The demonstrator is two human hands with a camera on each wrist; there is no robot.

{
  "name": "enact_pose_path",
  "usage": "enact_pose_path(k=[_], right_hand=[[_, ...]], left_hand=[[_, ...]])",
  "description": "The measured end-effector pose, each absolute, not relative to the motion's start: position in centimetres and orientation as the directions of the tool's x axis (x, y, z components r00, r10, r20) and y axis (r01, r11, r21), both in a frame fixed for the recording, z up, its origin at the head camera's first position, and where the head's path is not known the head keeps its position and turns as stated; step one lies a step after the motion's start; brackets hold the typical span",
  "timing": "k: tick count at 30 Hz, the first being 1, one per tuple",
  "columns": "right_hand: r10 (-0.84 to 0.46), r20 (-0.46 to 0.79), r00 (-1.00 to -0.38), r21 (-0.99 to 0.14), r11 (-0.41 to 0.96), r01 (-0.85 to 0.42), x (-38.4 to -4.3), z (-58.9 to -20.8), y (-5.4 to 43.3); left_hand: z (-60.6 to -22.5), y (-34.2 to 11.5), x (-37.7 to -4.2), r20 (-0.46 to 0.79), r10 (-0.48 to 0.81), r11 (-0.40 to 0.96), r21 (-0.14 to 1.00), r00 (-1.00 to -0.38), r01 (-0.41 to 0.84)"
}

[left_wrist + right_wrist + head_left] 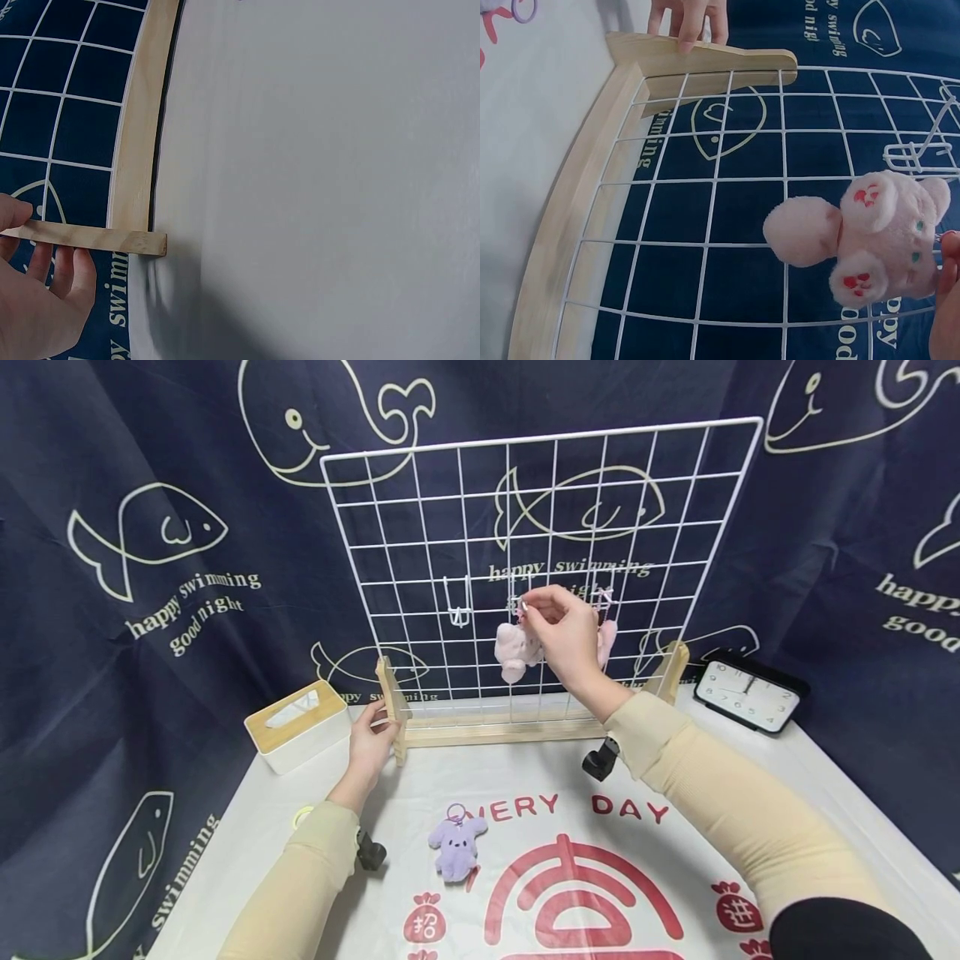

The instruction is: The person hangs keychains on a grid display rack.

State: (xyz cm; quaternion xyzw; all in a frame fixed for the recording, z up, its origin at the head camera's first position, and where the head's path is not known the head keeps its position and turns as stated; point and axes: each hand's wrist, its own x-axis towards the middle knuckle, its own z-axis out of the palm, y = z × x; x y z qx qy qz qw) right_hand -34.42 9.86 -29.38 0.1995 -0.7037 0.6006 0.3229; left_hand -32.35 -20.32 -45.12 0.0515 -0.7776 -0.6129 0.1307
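Observation:
My right hand (566,635) pinches the top of a pink plush keychain (516,652) in front of the white wire grid (487,539). In the right wrist view this plush toy (885,240) dangles with red paw pads and green eyes, the fingertips (951,240) at its head. Another pink plush (607,642) hangs at the grid, partly hidden behind that hand. My left hand (371,743) holds the wooden side foot (392,710) of the stand, thumb on one face and fingers on the other in the left wrist view. A purple plush keychain (456,852) lies on the table.
A white double hook (459,614) hangs on the grid, left of the pink plush. The tissue box (300,727) stands left of the stand, a black-framed clock (750,693) to its right. Behind everything is a dark blue patterned curtain (187,435). A yellow ring (302,816) shows beside my left sleeve.

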Motion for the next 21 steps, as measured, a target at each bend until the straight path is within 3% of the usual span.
enact_pose_path(k=[21], right_hand=[[0.150,0.668,-0.729,-0.743,0.187,-0.643,-34.82,-29.33,9.61]], left_hand=[[-45.23,-20.29,-32.44,0.141,-0.248,0.255,0.964,-0.958,0.076]])
